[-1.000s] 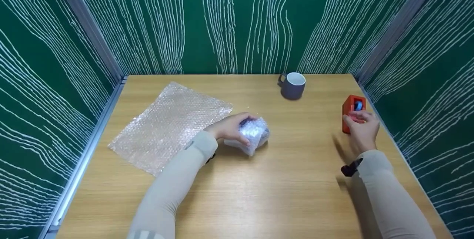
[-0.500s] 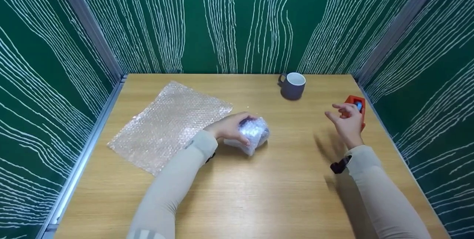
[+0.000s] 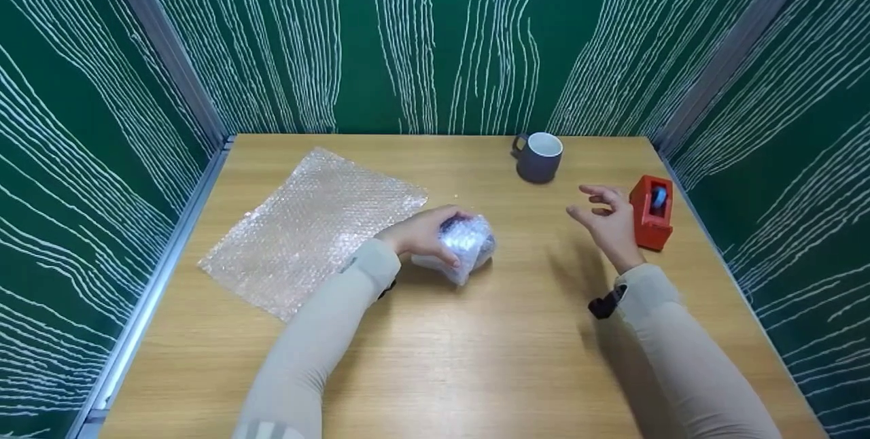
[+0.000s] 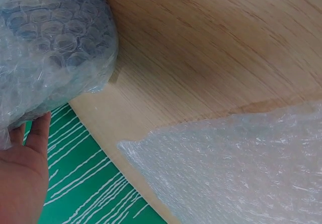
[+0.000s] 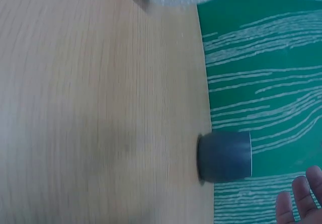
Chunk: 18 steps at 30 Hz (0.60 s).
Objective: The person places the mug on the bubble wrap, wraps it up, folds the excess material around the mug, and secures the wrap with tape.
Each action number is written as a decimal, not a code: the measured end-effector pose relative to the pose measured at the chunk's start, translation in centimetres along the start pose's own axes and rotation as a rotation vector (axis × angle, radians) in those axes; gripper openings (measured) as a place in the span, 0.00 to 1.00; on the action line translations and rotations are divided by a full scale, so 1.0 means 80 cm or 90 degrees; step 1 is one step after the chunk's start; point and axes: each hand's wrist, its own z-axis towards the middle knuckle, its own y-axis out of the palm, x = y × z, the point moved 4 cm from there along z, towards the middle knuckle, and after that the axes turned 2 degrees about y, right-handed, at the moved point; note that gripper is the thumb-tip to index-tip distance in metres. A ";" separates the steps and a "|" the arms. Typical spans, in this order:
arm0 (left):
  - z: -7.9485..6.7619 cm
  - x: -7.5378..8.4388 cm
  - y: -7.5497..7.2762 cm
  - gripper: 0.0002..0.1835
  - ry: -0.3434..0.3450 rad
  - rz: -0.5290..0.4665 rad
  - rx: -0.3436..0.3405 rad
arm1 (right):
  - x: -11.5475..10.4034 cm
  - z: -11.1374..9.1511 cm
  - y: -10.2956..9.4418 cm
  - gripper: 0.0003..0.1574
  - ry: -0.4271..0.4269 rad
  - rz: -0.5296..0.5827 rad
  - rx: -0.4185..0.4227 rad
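My left hand (image 3: 420, 233) grips a bubble-wrapped bundle (image 3: 469, 243) near the middle of the table, thumb on the near side and fingers over the far side. Up close in the left wrist view, the bundle (image 4: 55, 43) has something dark bluish under its bubbles. My right hand (image 3: 613, 227) is over the table just left of a red tape dispenser (image 3: 652, 225). Its thumb and forefinger stand apart, the other fingers loosely bent, and no tape shows between them. In the right wrist view only some fingertips (image 5: 301, 194) appear, at the lower right corner.
A flat sheet of bubble wrap (image 3: 312, 228) lies on the left of the wooden table (image 3: 476, 364). A dark grey mug (image 3: 538, 164) with a pale inside stands upright at the back edge. Green walls (image 3: 380, 38) with white lines close in the back and sides.
My right hand has left the red tape dispenser and moved left, its thumb and forefinger spreading apart. My left hand and the bundle have stayed in place.
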 end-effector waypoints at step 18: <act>-0.003 0.001 -0.002 0.55 -0.007 -0.022 -0.007 | -0.026 -0.023 0.058 0.38 -0.081 0.035 -0.159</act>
